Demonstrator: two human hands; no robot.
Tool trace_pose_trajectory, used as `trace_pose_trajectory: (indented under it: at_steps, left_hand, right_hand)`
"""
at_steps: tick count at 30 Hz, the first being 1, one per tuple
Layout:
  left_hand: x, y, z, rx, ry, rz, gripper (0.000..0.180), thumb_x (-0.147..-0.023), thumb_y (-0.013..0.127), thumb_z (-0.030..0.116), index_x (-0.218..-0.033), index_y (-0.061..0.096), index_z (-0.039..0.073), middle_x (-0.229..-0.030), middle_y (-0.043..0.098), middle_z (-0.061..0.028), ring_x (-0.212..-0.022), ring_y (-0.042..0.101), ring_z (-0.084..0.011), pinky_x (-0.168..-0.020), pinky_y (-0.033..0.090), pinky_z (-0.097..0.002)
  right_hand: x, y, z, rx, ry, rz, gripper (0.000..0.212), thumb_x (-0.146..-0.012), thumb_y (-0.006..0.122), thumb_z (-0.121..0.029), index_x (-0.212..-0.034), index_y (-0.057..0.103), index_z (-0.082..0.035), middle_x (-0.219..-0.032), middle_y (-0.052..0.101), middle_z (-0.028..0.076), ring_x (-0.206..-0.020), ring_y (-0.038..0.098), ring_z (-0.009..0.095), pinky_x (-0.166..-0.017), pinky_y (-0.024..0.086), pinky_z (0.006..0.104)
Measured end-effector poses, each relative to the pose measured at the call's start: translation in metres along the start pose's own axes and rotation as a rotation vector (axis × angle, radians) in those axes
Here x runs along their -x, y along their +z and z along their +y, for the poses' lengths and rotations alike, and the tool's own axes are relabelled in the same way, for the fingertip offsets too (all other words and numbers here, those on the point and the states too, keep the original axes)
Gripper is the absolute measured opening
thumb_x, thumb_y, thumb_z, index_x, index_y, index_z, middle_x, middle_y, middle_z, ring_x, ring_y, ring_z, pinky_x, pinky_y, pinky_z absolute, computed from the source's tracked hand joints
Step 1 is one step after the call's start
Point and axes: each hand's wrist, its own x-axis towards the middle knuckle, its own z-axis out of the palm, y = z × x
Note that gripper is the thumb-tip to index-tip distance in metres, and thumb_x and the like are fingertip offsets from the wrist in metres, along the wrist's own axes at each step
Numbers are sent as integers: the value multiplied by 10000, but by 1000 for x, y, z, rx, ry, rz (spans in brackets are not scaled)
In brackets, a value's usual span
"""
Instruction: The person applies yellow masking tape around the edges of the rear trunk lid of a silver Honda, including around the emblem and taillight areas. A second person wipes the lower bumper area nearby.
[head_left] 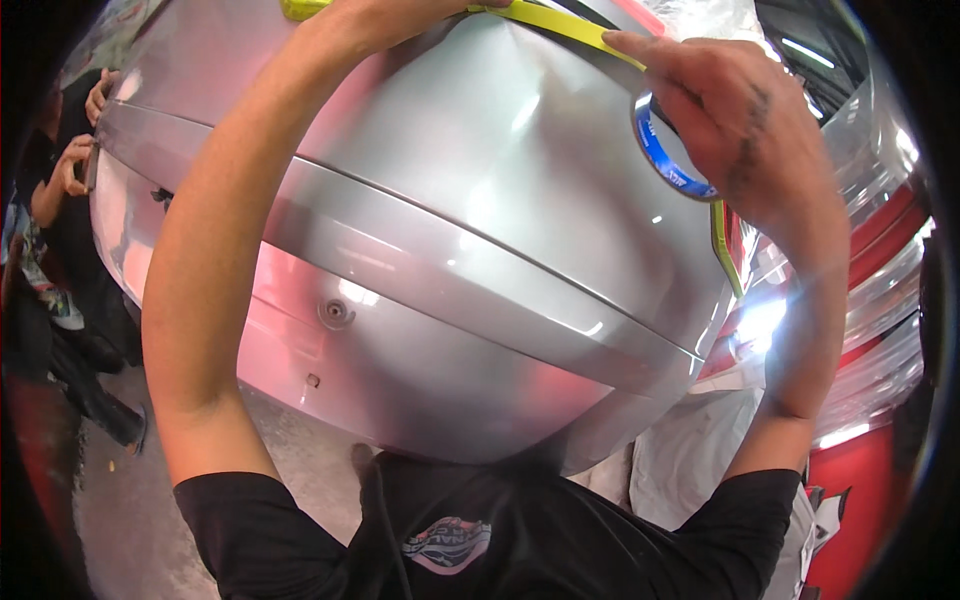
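the right hand (pixel 745 125) sits at about two o'clock, pressed against the upper edge of a silver car panel (pixel 450 230). its fingers are closed through a tape roll (pixel 672 150) with a blue core, which hangs round them like a ring. the index finger (pixel 640 47) is stretched out flat, pinning a yellow tape strip (pixel 560 22) onto the panel's top edge. the strip runs from twelve o'clock toward one o'clock, and a further length of it drops down the panel's right edge near three o'clock.

the left hand (pixel 375 15) is at twelve o'clock, mostly cut off by the top of the view. it rests on the same strip at its left end. whether its fingers are curled or flat cannot be told. its forearm crosses the panel down to eight o'clock.

the panel fills the centre, curved and glossy, with a raised band running from ten o'clock to four o'clock and a small round hole (pixel 336 313) below it.

no container shows. clear plastic sheeting (pixel 880 260) wraps a red car body (pixel 865 470) at three to four o'clock.

at nine to ten o'clock another person's hands (pixel 80 140) touch the panel's far left end. grey floor (pixel 130 520) lies at seven o'clock. the wearer's black shirt (pixel 480 530) is at six o'clock.
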Motion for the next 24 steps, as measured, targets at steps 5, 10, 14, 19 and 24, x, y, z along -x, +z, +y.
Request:
trace_pose_trajectory:
  at_steps: [5, 10, 14, 19, 24]
  left_hand:
    - [-2, -5, 1, 47, -85, -44, 216, -809, 751, 146, -872, 720, -58, -950, 689, -216, -900, 666, -331, -839, 521, -420]
    - [-4, -5, 3, 78, -70, -64, 209, -795, 767, 154, -853, 711, -39, -939, 689, -213, -893, 662, -332, -831, 515, -427]
    - [-7, -15, 5, 27, -113, -121, 218, -793, 768, 159, -866, 711, -38, -922, 688, -215, -898, 661, -336, -832, 512, -436]
    - [-6, -16, 7, 25, -108, -120, 208, -802, 758, 149, -875, 712, -40, -929, 686, -218, -915, 660, -337, -849, 511, -436]
    - [0, -2, -5, 58, -58, -71, 185, -819, 752, 131, -888, 718, -37, -990, 691, -200, -950, 659, -334, -874, 511, -426]
  right_hand:
    - [-14, -16, -1, -81, 6, -40, 348, -940, 634, -108, -1272, 731, -149, -940, 710, 167, -841, 663, 343, -791, 529, 437]
    - [6, 14, -2, -5, 121, -103, 290, -921, 617, -130, -1167, 772, -132, -821, 710, 166, -751, 694, 357, -695, 547, 468]
    - [3, 28, -5, -25, 131, -84, 314, -914, 606, -140, -1180, 774, -143, -785, 704, 166, -737, 694, 354, -676, 544, 463]
    - [-1, 22, 2, 7, 116, -79, 327, -913, 580, -123, -1175, 774, -151, -759, 698, 164, -720, 692, 356, -673, 543, 475]
    - [1, 9, -1, -45, 186, -202, 360, -925, 623, -118, -1263, 733, -178, -882, 685, 181, -864, 674, 370, -802, 540, 466]
